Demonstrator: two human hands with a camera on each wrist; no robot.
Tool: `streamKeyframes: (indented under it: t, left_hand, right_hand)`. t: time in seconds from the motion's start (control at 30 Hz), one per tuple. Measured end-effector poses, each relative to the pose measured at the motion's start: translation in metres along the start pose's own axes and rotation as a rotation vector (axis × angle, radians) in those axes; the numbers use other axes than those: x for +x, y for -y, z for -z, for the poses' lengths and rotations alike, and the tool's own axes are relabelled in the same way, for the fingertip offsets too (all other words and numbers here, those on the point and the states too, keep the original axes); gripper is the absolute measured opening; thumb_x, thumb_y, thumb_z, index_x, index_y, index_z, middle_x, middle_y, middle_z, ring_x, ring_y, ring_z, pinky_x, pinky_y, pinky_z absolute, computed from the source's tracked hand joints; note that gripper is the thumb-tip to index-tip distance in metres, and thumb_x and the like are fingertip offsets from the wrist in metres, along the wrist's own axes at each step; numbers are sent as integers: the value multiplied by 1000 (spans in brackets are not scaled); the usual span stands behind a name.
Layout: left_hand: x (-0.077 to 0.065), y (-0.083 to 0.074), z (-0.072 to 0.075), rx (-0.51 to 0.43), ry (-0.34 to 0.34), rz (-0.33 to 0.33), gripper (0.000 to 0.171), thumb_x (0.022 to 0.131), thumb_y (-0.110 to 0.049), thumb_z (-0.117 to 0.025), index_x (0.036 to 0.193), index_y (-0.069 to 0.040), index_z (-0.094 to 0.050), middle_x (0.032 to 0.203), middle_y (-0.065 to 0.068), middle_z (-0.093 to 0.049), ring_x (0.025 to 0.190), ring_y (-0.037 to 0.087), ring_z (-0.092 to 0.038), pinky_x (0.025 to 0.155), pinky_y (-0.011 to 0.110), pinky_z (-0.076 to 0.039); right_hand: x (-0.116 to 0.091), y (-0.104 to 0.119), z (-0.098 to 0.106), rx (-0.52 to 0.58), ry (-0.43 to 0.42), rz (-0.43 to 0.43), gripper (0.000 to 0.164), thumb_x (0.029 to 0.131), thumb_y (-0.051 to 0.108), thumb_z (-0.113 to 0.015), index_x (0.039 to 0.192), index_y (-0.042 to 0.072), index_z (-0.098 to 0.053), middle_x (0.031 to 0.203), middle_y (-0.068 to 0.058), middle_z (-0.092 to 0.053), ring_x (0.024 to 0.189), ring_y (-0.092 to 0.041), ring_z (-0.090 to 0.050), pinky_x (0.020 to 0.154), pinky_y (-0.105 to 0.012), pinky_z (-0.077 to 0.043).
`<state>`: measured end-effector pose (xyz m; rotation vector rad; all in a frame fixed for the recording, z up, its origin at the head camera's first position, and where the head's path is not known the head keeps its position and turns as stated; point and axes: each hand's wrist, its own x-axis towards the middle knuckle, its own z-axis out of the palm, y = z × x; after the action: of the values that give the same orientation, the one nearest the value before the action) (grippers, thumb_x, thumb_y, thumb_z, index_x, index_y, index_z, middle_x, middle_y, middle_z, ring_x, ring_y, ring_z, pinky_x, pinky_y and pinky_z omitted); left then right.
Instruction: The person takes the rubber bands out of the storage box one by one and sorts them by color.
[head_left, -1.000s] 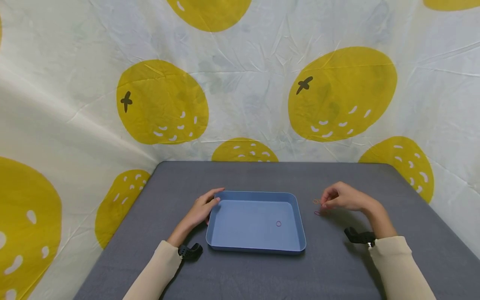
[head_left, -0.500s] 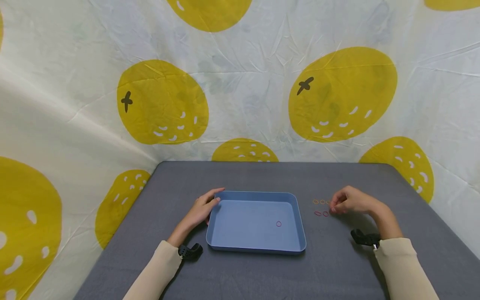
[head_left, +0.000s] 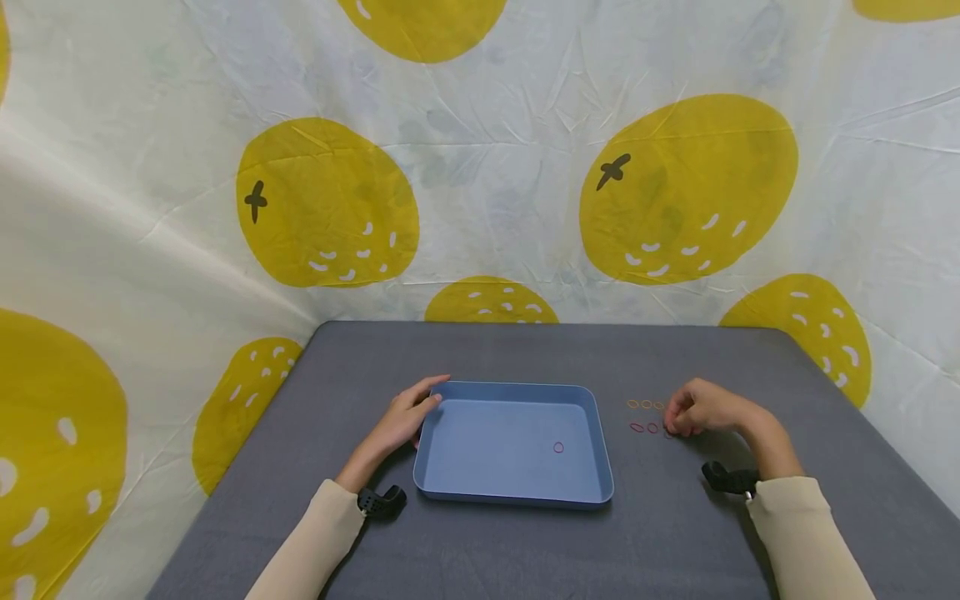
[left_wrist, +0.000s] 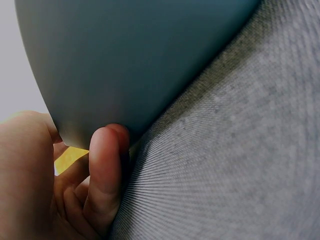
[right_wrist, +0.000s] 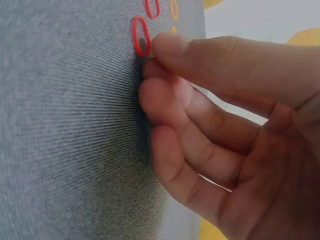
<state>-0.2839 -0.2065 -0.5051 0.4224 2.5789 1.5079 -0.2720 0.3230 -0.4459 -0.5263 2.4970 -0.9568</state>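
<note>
A shallow blue tray lies on the grey table. My left hand grips its far left corner, thumb at the rim. In the left wrist view, the fingers are bent against the tray's outer wall. One dark red rubber band lies inside the tray. To the right, my right hand is lowered to the table, fingers curled. Its thumb tip is at the edge of a red rubber band in the right wrist view. Whether thumb and forefinger pinch that band is not clear.
Two more red rubber bands lie in a row left of the right hand. Behind them runs a row of orange rubber bands. A patterned curtain hangs behind the table.
My right hand has moved right along the rows, then slightly nearer, uncovering more orange and red rubber bands. The left hand and tray have stayed in place.
</note>
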Motion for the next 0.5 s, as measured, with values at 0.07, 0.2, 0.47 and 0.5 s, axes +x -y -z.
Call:
streamKeyframes:
  t: [0.07, 0.2, 0.47, 0.5]
  left_hand:
    - [0, 0, 0, -2, -1, 0, 42, 110, -33, -52, 152, -34, -52, 95, 14, -63, 40, 17, -49, 41, 39, -53]
    - [1, 1, -1, -3, -4, 0, 42, 110, -32, -52, 151, -34, -53, 93, 14, -62, 40, 17, -48, 41, 39, -53]
    - [1, 1, -1, -4, -13, 4, 41, 109, -31, -53, 149, -37, -54, 103, 14, -66, 39, 17, -48, 40, 38, -52]
    - [1, 1, -2, -4, -13, 4, 41, 109, -31, -53, 149, -37, -55, 104, 14, -66, 39, 17, -48, 40, 38, -52]
  right_hand:
    - [0, 0, 0, -4, 0, -2, 9, 80, -5, -68, 86, -2, -74, 79, -4, -70, 65, -7, -56, 58, -23, -49]
    - [0, 1, 1, -1, -6, -4, 8, 82, -4, -69, 87, -2, -74, 79, -5, -70, 66, -7, -57, 59, -23, -50]
    - [-2, 3, 1, 2, -21, -1, 9, 84, -4, -67, 89, -3, -74, 81, -7, -71, 67, -8, -57, 60, -24, -50]
    - [-2, 3, 1, 4, -25, 2, 9, 84, -4, -67, 89, -3, -74, 80, -7, -70, 68, -8, -57, 60, -24, -50]
